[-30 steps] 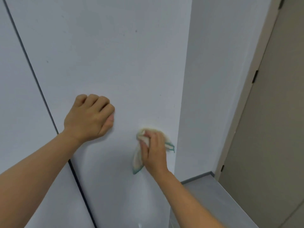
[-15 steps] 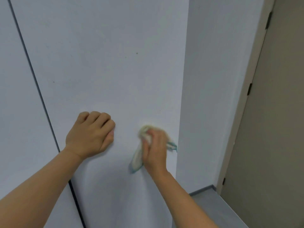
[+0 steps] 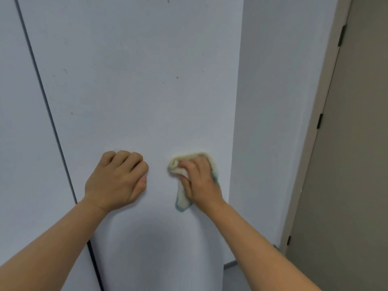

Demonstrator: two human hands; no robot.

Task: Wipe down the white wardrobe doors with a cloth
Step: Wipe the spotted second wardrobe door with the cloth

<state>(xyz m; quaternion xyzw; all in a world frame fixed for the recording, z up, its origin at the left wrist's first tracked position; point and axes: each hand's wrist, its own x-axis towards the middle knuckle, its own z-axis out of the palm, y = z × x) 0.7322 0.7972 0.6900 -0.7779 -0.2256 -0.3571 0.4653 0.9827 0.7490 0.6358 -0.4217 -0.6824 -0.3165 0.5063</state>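
Right hand (image 3: 199,181) has a bunched cloth (image 3: 182,194) under it, fingers curled over the wad and pressing it flat against the white wardrobe door (image 3: 134,80), close to that door's right edge. Cloth is pale cream with a teal hem; 1 loose tail hangs down below the thumb side of the hand, another bit of teal edge shows past the hand's right side. Left hand (image 3: 117,181) is a closed fist holding nothing, knuckles resting on the same door panel just left of the cloth, the 2 hands apart with bare door between them. A dark vertical gap (image 3: 52,127) separates this door from the neighbouring door (image 3: 19,143) on the left. A few small dark specks (image 3: 177,77) sit on the panel above the hands. Right of the wardrobe: white side panel (image 3: 283,101), then a beige room door (image 3: 357,164) with black hinges (image 3: 320,121) in a light frame. Grey floor (image 3: 233,278) shows at the bottom.
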